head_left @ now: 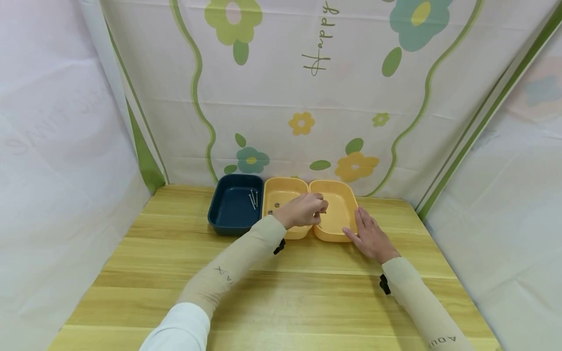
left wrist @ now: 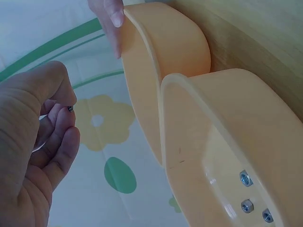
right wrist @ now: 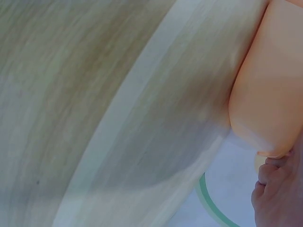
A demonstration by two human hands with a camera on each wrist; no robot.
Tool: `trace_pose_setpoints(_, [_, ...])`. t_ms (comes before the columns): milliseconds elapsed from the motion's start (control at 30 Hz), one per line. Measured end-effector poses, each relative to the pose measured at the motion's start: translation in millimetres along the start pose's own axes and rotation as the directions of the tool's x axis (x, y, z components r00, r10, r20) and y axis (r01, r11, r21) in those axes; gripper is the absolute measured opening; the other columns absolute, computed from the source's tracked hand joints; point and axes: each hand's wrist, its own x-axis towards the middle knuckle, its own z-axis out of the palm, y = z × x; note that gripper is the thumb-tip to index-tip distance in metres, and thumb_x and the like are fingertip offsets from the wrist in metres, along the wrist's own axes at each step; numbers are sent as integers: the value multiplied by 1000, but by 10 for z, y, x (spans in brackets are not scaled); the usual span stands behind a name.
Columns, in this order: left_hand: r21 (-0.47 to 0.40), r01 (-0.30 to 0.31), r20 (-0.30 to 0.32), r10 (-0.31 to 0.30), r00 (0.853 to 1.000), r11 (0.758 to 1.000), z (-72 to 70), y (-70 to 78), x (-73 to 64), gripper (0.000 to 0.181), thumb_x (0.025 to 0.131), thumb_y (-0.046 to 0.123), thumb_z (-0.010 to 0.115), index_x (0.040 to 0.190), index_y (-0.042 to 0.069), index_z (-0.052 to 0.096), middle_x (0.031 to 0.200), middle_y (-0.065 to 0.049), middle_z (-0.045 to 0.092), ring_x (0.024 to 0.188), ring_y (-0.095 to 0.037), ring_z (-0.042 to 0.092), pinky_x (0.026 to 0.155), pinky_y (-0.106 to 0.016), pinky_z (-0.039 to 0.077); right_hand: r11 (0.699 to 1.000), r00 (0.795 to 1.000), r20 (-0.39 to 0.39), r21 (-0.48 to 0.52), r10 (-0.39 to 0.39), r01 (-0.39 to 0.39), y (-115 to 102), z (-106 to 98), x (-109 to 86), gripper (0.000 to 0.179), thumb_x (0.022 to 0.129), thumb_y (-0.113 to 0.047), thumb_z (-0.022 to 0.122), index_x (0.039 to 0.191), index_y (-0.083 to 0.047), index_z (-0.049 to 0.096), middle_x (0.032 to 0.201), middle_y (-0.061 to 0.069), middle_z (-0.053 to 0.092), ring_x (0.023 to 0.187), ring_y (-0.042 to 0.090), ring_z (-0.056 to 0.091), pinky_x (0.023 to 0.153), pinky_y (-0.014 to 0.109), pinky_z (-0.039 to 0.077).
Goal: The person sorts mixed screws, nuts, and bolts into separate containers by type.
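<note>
My left hand (head_left: 303,209) hovers over the seam between the middle yellow tray (head_left: 286,181) and the right yellow tray (head_left: 335,204). Thumb and fingers pinch a small dark metal piece (left wrist: 70,108); only its end shows, so its kind is unclear. Several hex nuts (left wrist: 247,205) lie on the middle tray's floor. With fingers fairly straight, my right hand (head_left: 372,239) rests against the right tray's outer side, its thumb at the front corner of the rim. The right wrist view catches only part of that hand (right wrist: 279,194) beside the tray wall.
A dark blue tray (head_left: 232,229) stands left of the yellow ones, with several long screws (head_left: 253,199) inside. All the trays sit side by side at the back of a wooden table (head_left: 281,302), before a flower-printed cloth (head_left: 272,126). Cloth also hangs on both sides.
</note>
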Motion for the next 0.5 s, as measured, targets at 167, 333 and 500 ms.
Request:
trace_pose_setpoints(167, [6, 7, -4, -7, 1000, 1000, 80, -19, 165, 12, 91, -2, 69, 99, 6, 72, 96, -5, 67, 79, -10, 53, 68, -15, 43, 1000, 1000, -8, 0, 7, -7, 8, -12, -16, 91, 111, -56, 39, 164, 12, 10, 173, 32, 9, 161, 48, 14, 129, 64, 18])
trace_pose_setpoints(333, [14, 11, -1, -11, 1000, 1000, 195, -55, 274, 9, 91, 1, 71, 98, 7, 72, 96, -4, 68, 80, -8, 55, 68, -14, 43, 1000, 1000, 0, 25, 14, -14, -18, -30, -26, 91, 111, -56, 39, 164, 12, 9, 174, 31, 8, 162, 48, 13, 129, 64, 17])
trace_pose_setpoints(500, [2, 24, 2, -24, 1000, 1000, 271, -80, 299, 9, 90, 0, 71, 96, 6, 73, 95, -5, 69, 81, -9, 56, 68, -15, 44, 1000, 1000, 9, 18, 13, -13, -30, -34, -25, 92, 111, -58, 38, 164, 12, 10, 174, 32, 7, 161, 49, 14, 129, 64, 18])
